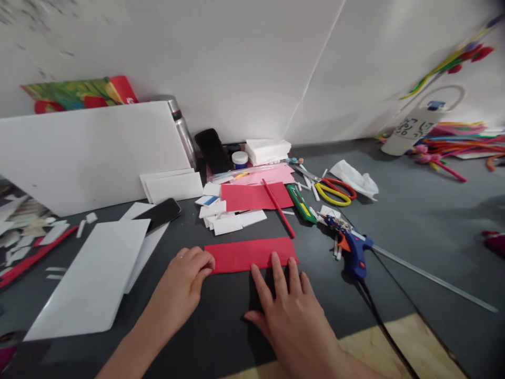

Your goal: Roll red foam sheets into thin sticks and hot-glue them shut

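Note:
A red paper strip lies flat on the dark grey surface in front of me. My left hand rests with curled fingers on the strip's left end. My right hand lies flat, fingers spread, with its fingertips on the strip's lower right edge. Neither hand lifts the strip. A second red sheet lies just beyond, with a red stick across it.
A blue glue gun with its black cord lies to the right. Scissors, a green cutter, white foam pieces, a phone and large white sheets surround the strip. Colourful craft sticks lie far right.

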Motion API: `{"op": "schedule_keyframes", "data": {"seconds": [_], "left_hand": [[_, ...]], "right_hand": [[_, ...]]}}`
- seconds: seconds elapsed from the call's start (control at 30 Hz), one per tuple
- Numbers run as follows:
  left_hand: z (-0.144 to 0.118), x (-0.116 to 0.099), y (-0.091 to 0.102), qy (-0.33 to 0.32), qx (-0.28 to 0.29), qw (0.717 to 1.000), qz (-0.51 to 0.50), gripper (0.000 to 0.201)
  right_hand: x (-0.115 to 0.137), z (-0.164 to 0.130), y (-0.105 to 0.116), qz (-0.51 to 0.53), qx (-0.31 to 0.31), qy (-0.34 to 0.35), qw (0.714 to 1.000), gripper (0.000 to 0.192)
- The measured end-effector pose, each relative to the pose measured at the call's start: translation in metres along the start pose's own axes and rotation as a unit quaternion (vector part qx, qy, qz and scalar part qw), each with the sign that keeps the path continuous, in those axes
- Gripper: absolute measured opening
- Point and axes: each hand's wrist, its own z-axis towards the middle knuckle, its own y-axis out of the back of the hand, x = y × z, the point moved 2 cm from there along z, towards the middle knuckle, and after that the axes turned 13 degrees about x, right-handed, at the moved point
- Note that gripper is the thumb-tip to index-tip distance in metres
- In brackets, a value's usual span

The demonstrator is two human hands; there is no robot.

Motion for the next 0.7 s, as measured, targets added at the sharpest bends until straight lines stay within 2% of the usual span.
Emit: {"op": "schedule_keyframes", "data": {"seconds": [0.17,0.47,0.7], "left_hand": [[-0.0018,-0.0037,-0.0015,-0.012,0.002,1.0,0.027,0.026],[0.0055,-0.0042,0.0045,-0.002,0.041,0.999,0.002,0.025],[0.0008,-0.0056,0.0034,-0.011,0.036,0.999,-0.005,0.02]], "right_hand": [[-0.0003,0.0011,0.0017,-0.004,0.01,0.005,1.0,0.078],[-0.0006,0.0012,0.0001,0.019,0.015,0.007,1.0,0.076],[-0.0005,0.0016,-0.0007,0.006,0.003,0.007,1.0,0.077]]}}
